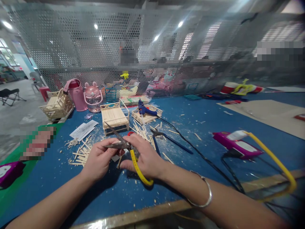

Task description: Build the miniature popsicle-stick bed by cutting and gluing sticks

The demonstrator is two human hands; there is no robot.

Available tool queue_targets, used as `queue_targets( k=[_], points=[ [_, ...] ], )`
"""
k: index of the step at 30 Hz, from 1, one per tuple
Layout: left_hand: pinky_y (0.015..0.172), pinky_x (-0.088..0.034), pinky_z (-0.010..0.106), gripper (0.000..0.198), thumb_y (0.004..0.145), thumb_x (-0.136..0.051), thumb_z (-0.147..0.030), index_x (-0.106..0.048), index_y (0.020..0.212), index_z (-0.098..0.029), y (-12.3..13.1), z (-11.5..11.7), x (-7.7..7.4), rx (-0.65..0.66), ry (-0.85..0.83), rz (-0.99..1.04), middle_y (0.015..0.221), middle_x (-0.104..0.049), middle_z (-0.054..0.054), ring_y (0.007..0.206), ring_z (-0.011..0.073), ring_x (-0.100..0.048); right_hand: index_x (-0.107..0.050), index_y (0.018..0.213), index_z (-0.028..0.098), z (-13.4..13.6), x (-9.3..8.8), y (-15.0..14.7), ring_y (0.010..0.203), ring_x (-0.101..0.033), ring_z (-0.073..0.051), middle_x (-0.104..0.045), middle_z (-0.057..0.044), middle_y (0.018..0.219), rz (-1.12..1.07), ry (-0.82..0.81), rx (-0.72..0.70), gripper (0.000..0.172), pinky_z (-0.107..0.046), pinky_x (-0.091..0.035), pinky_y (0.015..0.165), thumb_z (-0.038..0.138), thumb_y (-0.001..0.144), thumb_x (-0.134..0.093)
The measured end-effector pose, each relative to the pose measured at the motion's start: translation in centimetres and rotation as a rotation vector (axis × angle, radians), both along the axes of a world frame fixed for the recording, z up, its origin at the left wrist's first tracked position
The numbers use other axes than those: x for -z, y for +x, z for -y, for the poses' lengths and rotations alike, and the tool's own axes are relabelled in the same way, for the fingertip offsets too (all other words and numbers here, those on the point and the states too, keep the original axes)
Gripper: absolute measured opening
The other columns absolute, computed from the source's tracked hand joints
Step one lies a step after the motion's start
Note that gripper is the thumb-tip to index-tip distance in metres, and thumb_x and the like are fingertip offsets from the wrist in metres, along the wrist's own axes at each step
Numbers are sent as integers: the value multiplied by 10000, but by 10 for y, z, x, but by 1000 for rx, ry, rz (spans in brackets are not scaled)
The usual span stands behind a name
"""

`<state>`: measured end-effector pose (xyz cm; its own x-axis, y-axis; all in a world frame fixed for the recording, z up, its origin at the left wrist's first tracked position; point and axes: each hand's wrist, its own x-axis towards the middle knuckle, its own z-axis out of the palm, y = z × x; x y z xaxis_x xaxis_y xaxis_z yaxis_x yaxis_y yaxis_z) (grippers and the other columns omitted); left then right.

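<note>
My right hand (145, 156) is closed around a pair of scissors (124, 144). One handle is wrapped in yellow tape with markings, and a bit of red shows on the other. The blades are spread apart and point left. My left hand (98, 159) is closed beside the blades, the lower blade crossing in front of its fingers; whatever it pinches is hidden. A short thin stick (119, 161) shows between the hands. Below and beyond them lie many loose cut sticks (81, 156) and a small bed-like frame of sticks (115, 117).
A blue glue gun (147, 110) rests on another stick frame (135, 117), its cord running right. Blue-handled pliers (176, 143) lie nearby. A purple power strip (238, 146) is at right. A pink thermos (77, 95) and pink bottle (92, 98) stand at the back left, before a perforated screen (95, 57).
</note>
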<state>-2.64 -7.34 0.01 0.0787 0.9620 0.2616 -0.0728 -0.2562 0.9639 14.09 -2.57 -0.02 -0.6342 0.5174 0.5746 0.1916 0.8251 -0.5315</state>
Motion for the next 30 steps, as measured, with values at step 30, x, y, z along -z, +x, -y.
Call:
queue_targets(
  k=[30],
  points=[
    [563,-370,233,276,778,-607,-411,-666,681,-159,3,4,-3,-5,-35,-2,618,-564,13,608,121,-486,-570,1010,178,1,-3,2,765,-479,-192,-567,-64,846,30,-18,-11,535,-338,-401,702,631,726,-549]
  ],
)
